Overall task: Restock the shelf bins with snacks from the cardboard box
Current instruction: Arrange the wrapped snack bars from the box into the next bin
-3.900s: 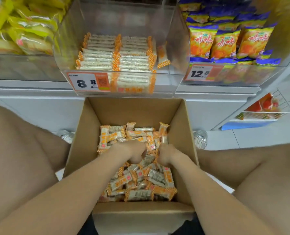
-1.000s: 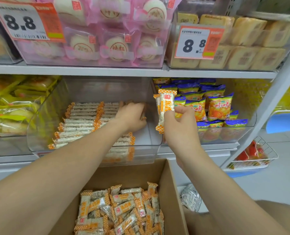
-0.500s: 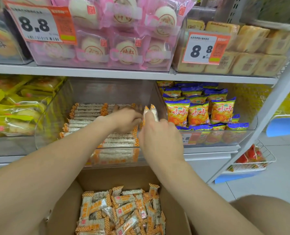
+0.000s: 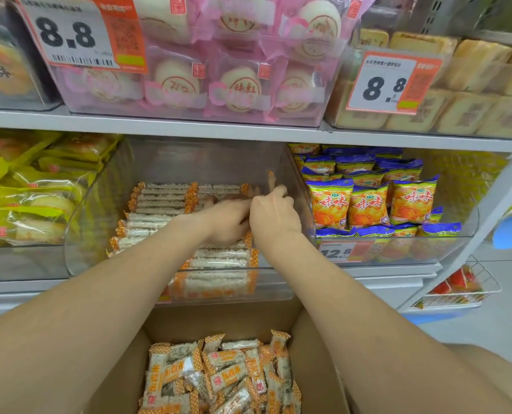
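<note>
Right hand (image 4: 274, 218): fingers curled, pinching snack pack (image 4: 271, 177) upright at far right of clear bin (image 4: 78, 240).
Left hand (image 4: 228, 221): just beside right hand, low over stacked rows (image 4: 162, 198); blurred, grip cannot be determined.
Bin: neat rows fill left and middle; strip by right wall appears unfilled, ample headroom above.
Cardboard box (image 4: 317, 348): near, below bin, holds large heap of loose packs (image 4: 219, 380).
Right neighbour bin: chip bags (image 4: 368, 204).
Assessment: restock in progress, early to middle stage; bulk of stock not yet transferred.
</note>
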`<state>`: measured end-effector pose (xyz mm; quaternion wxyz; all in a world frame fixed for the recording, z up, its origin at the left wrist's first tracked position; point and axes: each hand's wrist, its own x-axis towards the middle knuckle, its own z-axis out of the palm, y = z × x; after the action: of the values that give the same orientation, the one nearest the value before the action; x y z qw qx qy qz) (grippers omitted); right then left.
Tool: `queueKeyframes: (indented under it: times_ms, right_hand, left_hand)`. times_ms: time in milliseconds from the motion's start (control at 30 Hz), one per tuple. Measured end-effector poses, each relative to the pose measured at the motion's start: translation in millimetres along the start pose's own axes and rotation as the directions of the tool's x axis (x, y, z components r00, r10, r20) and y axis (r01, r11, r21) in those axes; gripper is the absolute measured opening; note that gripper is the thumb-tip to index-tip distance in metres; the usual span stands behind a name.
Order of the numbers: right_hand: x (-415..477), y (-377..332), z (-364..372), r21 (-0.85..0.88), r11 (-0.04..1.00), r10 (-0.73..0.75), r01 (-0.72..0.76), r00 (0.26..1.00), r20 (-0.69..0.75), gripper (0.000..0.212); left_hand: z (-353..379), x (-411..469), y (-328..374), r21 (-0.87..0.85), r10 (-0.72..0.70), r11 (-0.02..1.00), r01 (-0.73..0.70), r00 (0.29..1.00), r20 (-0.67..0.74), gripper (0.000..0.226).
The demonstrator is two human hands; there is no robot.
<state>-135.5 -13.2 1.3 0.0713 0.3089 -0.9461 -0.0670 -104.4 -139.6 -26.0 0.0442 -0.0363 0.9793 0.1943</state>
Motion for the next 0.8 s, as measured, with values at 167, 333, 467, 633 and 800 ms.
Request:
queueKeyframes:
  times_ms: [167, 333, 467, 633, 800]
  right_hand:
    - [-4.9, 4.2, -7.3, 0.172, 0.985, -0.032, 0.004, 0.987, 0.158, 0.052]
    - [-19.1, 13.6, -15.7, 0.170, 0.985, -0.049, 0.044, 0.998, 0.029, 0.032]
    - [-29.8, 13.6, -15.8, 0.159, 0.986, -0.052, 0.048, 0.998, 0.022, 0.034]
    - [-36.5, 15.3, -23.3, 0.272, 0.962, -0.026, -0.019, 0.987, 0.161, 0.037]
    - [-48.7, 32.1, -55.4, 0.124, 0.991, -0.031, 0.055, 0.982, -0.187, 0.026]
  left_hand:
    - [-5.2, 1.6, 0.4, -0.138, -0.049, 0.989, 0.054, 0.998, 0.040, 0.072]
    - [-5.1, -0.2, 7.0, -0.276, 0.010, 0.961, 0.004, 0.999, 0.047, 0.074]
    - [-0.1, 3.5, 6.5, -0.311, 0.049, 0.949, -0.047, 0.999, 0.001, 0.075]
    - [7.7, 9.7, 13.8, -0.123, 0.093, 0.987, -0.100, 0.994, -0.062, 0.057]
    - [5.6, 14.5, 28.1, 0.044, 0.014, 0.999, -0.009, 0.995, -0.103, 0.025]
